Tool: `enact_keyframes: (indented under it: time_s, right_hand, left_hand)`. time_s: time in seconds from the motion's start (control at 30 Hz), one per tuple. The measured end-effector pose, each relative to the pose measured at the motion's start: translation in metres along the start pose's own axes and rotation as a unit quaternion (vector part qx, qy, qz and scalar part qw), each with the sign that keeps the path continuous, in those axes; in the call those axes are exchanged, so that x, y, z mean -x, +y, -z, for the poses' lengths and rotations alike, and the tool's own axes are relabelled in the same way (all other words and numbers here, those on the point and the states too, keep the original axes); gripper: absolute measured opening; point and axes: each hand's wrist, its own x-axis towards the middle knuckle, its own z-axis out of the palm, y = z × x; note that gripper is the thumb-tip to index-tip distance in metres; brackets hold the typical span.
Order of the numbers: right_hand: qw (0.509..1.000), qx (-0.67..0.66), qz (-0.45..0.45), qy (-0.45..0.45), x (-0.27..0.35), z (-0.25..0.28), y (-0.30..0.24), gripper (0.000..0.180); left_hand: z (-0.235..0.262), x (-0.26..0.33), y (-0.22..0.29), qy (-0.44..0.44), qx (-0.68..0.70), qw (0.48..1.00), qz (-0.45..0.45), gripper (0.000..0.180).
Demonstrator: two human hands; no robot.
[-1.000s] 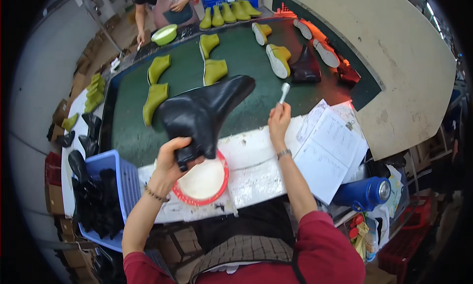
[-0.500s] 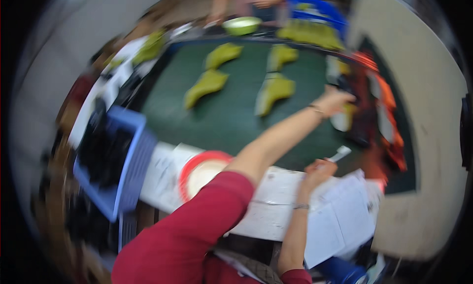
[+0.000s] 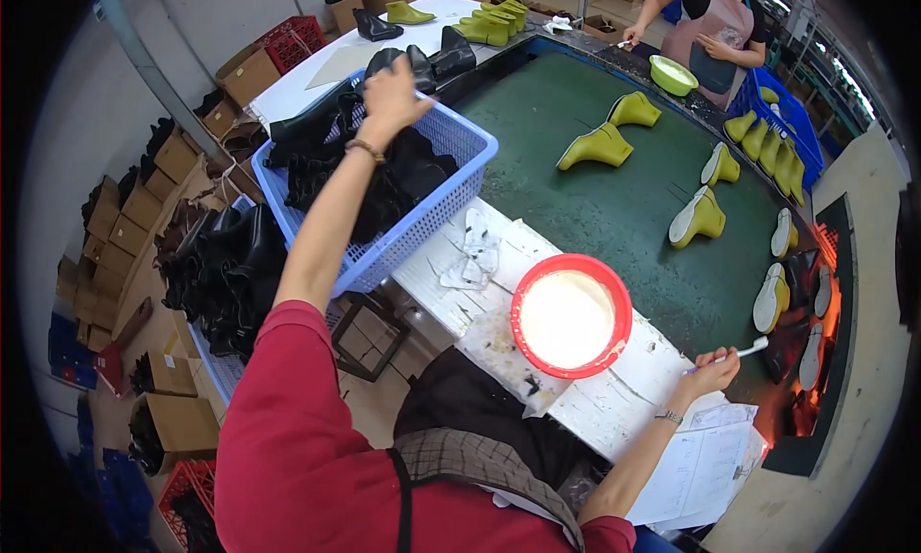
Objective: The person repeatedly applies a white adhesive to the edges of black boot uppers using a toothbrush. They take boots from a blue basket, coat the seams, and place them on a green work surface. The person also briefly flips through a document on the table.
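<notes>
Nearest, at four o'clock, right hand (image 3: 708, 373) pinching a white brush (image 3: 743, 351) over the white surface (image 3: 614, 400), fingers pressed together. Beside it, at centre, a red bowl (image 3: 570, 316) of white glue. Farther, at eleven o'clock, left hand (image 3: 393, 93) spread on black boots (image 3: 384, 174) in the blue basket (image 3: 436, 217).

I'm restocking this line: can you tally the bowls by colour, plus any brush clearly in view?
Red bowl: 1
Green bowl: 1
White brush, in the right hand: 1
Total: 3
</notes>
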Motion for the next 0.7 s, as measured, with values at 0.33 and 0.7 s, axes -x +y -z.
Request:
enact_keyframes:
  time_s: [0.33,0.7]
  right_hand:
    - [0.933,0.184,0.073,-0.3,0.085,-0.062,-0.109,0.02]
    - [0.779,0.15,-0.12,-0.597,0.187,-0.156,-0.15,0.03]
  left_hand:
    - [0.089,0.028,-0.091,-0.01,0.468,0.88,-0.081,0.059]
    - [0.068,0.292,0.013,-0.647,0.687,0.325,0.065,0.062]
